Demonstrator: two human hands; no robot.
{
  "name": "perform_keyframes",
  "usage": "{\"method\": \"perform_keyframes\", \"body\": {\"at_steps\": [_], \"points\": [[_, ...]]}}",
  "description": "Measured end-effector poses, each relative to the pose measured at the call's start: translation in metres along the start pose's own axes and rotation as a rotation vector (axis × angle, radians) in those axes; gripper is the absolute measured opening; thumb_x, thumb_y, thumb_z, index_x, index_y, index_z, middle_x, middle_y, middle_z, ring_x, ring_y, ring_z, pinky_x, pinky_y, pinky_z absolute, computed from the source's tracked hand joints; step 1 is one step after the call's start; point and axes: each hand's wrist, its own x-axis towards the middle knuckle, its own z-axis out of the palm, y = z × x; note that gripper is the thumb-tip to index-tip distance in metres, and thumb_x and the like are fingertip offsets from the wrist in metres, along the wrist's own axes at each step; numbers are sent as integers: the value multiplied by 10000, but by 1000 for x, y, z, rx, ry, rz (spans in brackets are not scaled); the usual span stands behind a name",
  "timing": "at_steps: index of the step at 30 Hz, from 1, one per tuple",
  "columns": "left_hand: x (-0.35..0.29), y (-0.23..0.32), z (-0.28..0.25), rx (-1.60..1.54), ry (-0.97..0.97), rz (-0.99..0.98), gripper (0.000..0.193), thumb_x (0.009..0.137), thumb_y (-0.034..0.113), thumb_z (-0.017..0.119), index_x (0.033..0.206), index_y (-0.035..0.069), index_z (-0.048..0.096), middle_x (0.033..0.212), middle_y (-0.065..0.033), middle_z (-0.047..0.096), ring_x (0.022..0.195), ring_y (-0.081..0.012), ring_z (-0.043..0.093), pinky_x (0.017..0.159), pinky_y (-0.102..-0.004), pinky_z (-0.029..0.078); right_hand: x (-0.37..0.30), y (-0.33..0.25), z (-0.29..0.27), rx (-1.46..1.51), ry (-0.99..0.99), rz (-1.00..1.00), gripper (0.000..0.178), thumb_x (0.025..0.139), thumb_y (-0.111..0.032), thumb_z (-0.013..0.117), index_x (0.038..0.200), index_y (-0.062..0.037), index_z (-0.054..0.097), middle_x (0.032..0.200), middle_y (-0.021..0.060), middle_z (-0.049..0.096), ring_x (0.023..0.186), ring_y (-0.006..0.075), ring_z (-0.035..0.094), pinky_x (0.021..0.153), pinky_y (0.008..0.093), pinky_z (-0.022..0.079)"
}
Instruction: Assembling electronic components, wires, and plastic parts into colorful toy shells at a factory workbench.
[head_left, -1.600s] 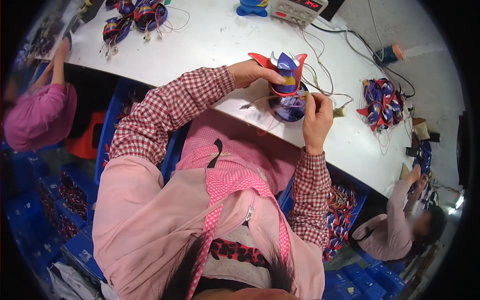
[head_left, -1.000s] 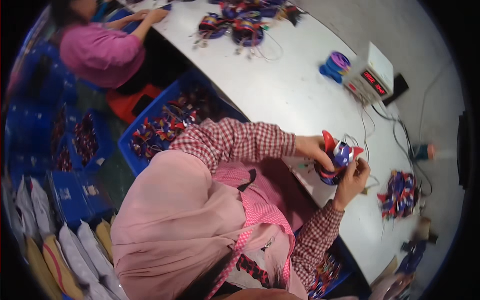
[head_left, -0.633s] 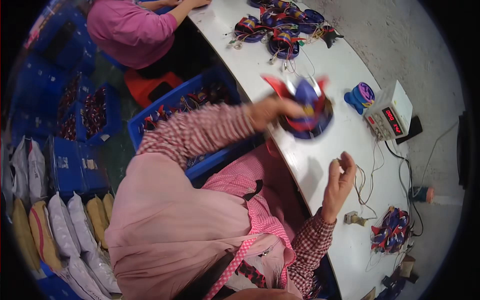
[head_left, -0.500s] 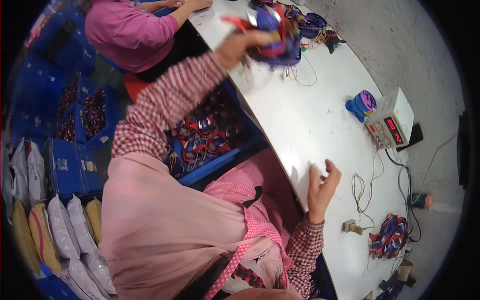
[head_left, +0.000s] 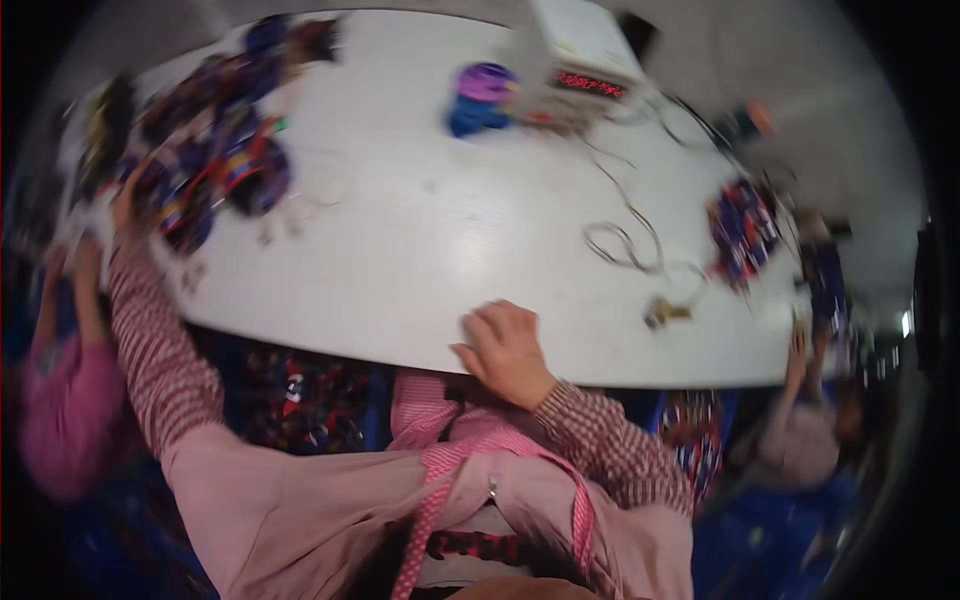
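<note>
Far out to the left, my left hand touches the edge of a group of purple-and-red wired plastic pieces. Motion blur hides whether its fingers grip one. Beside them lies a rounded purple-and-red piece with thin wires trailing onto the white table. My right hand rests at the near table edge, thumb apart from the bent fingers, with nothing held in it.
A white power supply box with red digits stands at the back, beside a blue-and-purple round object. Loose wires and another wired bundle lie right. Blue bins hold pieces below the table. Co-workers sit at both sides.
My view has swung toward the table. My left hand, which held a purple-and-red piece in the air, is now down at the group. My right hand has lowered to the table edge.
</note>
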Motion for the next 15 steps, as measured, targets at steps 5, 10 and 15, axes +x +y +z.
{"method": "perform_keyframes", "body": {"at_steps": [5, 10, 15], "points": [[47, 55, 46, -1093, 128, -860, 389, 898, 207, 562, 1247, 40, 517, 1230, -104, 553, 1132, -183, 511, 964, -300, 384, 3, 3, 4, -31, 8, 33, 364, 753, -233, 673, 1043, -64, 533, 1018, 90, 490, 1032, 260, 473, 841, 398, 357], [62, -26, -33, -577, 131, -612, 410, 900, 237, 565, 1249, 29, 511, 1223, -101, 555, 1122, -187, 516, 951, -299, 394, 4, 4, 7, 69, 44, -40, 350, 765, -238, 661, 1038, -61, 532, 1014, 87, 490, 1030, 258, 467, 844, 391, 356], [26, 21, -69, -82, 139, -352, 434, 901, 266, 569, 1251, 19, 505, 1217, -98, 557, 1111, -191, 522, 938, -299, 405, -6, 8, -2, 180, 193, -134, 365, 738, -190, 687, 1033, -42, 532, 1000, 91, 494, 986, 273, 483, 828, 391, 384]]}}
